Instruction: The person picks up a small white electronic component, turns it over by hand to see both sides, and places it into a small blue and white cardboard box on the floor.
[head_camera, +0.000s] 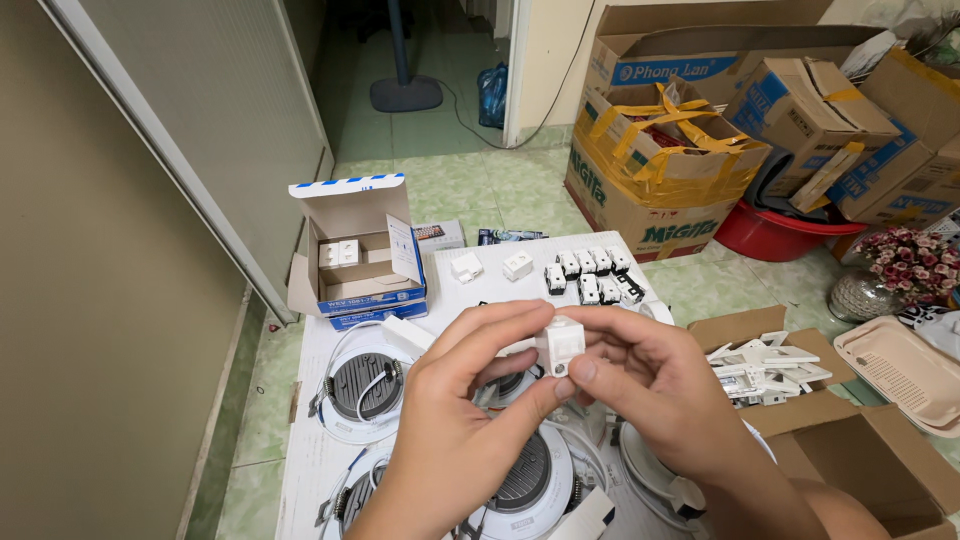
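Both hands meet over the white work surface (300, 470), pinching one small white switch module (560, 346) between them. The left hand (455, 420) grips it from the left with thumb and curled fingers; the right hand (660, 385) closes on its right side, thumb underneath. Beyond the fingertips lies a cluster of similar modules (592, 275). Round recessed lights (362, 390) sit beneath the left hand, and an open blue-and-white carton (358, 250) stands farther beyond it.
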